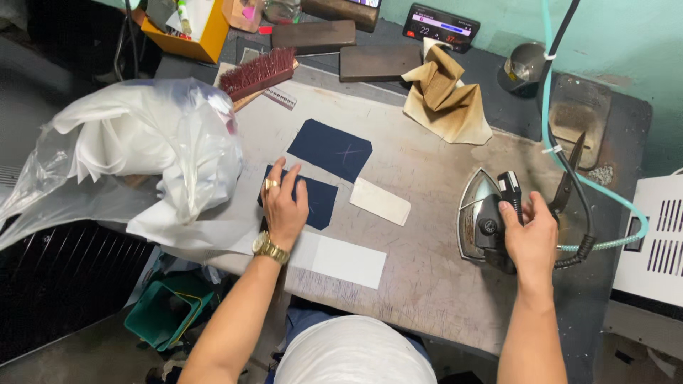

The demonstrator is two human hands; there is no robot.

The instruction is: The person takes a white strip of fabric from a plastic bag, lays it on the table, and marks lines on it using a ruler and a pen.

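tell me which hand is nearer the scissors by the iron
Right. The right hand grips the iron's handle, just left of the scissors. The left hand lies flat on a navy fabric piece, far across the table.

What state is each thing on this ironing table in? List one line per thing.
Iron: flat on table, handle gripped by right hand.
Near navy fabric piece: flat, pressed by left hand.
Far navy piece: flat, untouched.
Plastic bag: crumpled, open.
Tan cloth: rumpled.
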